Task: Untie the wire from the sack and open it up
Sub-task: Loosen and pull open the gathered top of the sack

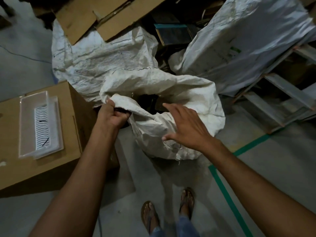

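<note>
A white woven sack (179,139) stands on the floor in front of me, its mouth gaping with a dark hollow (148,103) inside. My left hand (111,115) grips the sack's left rim in a fist and holds it up. My right hand (184,127) hovers flat over the near rim with its fingers spread, holding nothing. I see no wire on the sack or in either hand.
A cardboard box (34,168) with a clear plastic tray (40,127) on top stands at my left. More white sacks (95,60) (248,40), flattened cardboard (95,14) and a metal frame (282,100) crowd the back and right. Green tape (227,199) marks the floor by my sandalled feet (171,209).
</note>
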Motion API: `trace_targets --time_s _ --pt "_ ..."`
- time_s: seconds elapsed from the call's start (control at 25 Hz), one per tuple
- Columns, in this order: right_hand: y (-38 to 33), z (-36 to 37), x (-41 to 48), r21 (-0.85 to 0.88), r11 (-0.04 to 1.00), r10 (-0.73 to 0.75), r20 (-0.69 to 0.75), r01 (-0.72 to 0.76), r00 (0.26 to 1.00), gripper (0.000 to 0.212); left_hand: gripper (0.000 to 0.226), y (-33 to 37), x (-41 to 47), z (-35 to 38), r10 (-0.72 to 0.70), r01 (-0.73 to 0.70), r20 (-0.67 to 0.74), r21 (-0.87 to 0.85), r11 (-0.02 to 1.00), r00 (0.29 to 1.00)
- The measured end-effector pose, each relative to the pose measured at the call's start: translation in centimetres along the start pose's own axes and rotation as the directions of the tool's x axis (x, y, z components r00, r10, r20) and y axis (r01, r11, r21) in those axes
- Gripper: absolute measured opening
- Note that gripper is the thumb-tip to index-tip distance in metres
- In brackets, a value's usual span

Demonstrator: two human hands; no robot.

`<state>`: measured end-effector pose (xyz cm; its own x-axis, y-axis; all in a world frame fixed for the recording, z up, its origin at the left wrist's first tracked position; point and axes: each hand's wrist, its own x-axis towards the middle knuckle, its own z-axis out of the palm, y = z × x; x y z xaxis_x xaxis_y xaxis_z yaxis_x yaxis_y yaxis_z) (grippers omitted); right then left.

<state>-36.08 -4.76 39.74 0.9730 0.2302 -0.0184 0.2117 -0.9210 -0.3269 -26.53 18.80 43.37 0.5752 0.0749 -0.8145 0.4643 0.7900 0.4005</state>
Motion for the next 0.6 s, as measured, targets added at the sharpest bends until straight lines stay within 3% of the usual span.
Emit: trace_targets --time_s 0.12,0.2,0.32,0.4,0.48,0.56,0.6 --pt "-1.3 3.9 0.6 -0.141 0.984 0.118 0.085 -0.105 0.989 0.081 0.028 0.4 0.7 -0.2 0.017 -0.017 0.003 -0.055 0.998 1.000" --pt "-0.7 4.6 0.0 -0.195 0.970 0.159 0.041 -0.148 0.986 0.055 0.023 1.1 0.3 -0.6 0.043 -0.043 0.017 -0.043 0.998 0.999" --pt "-0.2 2.4 -0.3 -0.161 0.979 0.082 -0.255 -0.126 0.963 0.049 0.023 1.4 0.5 -1.0 0.042 -0.040 0.013 -0.102 0.994 0.999" --pt "-0.8 0.8 -0.4 -0.184 0.977 0.008 -0.478 -0.109 0.878 0.044 0.025 1.0 1.0 -1.3 0.023 -0.022 0.013 -0.078 0.997 1.000" --pt "-1.8 0.9 -1.0 -0.257 0.958 -0.047 -0.583 -0.129 0.811 0.032 0.029 1.0 1.3 -1.7 -0.003 0.005 0.086 -0.023 1.000 0.996" --pt "-2.0 2.3 -2.6 -0.335 0.942 -0.113 -0.413 -0.036 0.904 0.031 0.031 0.8 2.6 -2.8 0.046 -0.054 0.141 0.057 0.997 0.989" --pt "-2.2 3.1 -3.6 -0.307 0.949 -0.134 -0.197 0.069 0.971 0.040 0.033 0.9 3.1 -3.4 0.096 -0.111 0.166 0.085 0.990 0.982"
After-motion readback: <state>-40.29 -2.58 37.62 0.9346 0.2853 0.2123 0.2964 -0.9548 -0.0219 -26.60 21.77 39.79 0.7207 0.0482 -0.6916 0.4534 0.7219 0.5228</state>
